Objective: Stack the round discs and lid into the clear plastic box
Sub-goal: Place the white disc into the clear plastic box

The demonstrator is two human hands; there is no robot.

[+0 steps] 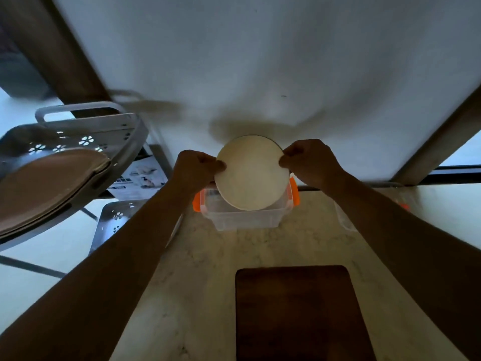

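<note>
I hold a pale round disc [252,173] upright, its flat face toward me, above the far part of the clear plastic box [244,220]. My left hand [195,169] pinches its left rim and my right hand [305,162] pinches its right rim. The box has orange latches on both ends and stands on the marble counter against the white wall. The disc's lower edge hangs over the box opening; the box's inside is mostly hidden behind the disc.
A dark wooden board [299,311] lies on the counter [208,282] near me. A grey perforated rack [86,136] with a brown plate [44,188] stands at the left. Another clear plastic piece [343,220] lies to the right of the box.
</note>
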